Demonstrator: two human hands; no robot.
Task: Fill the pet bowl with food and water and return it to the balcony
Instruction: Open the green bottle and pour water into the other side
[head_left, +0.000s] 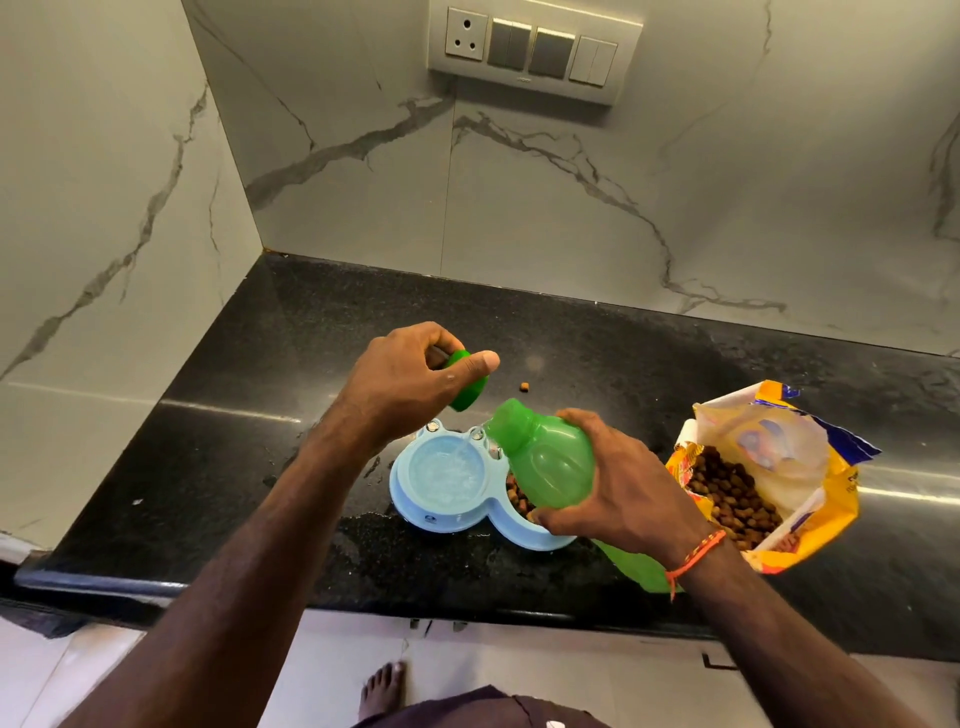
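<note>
A light blue double pet bowl (415, 512) sits on the black counter. Its left cup (447, 475) holds water, and its right cup (519, 501) holds brown kibble, mostly hidden by the bottle. My right hand (618, 483) grips a green bottle (540, 457) tilted to the left, with water running from its mouth into the left cup. My left hand (410, 384) pinches the green bottle cap (470, 387) above and behind the bowl.
An open yellow bag of kibble (758, 483) stands to the right of the bowl. One loose kibble piece (525, 386) lies behind the bowl. Water drops wet the black counter (234, 415) near the bowl. A marble wall corner closes the left and back.
</note>
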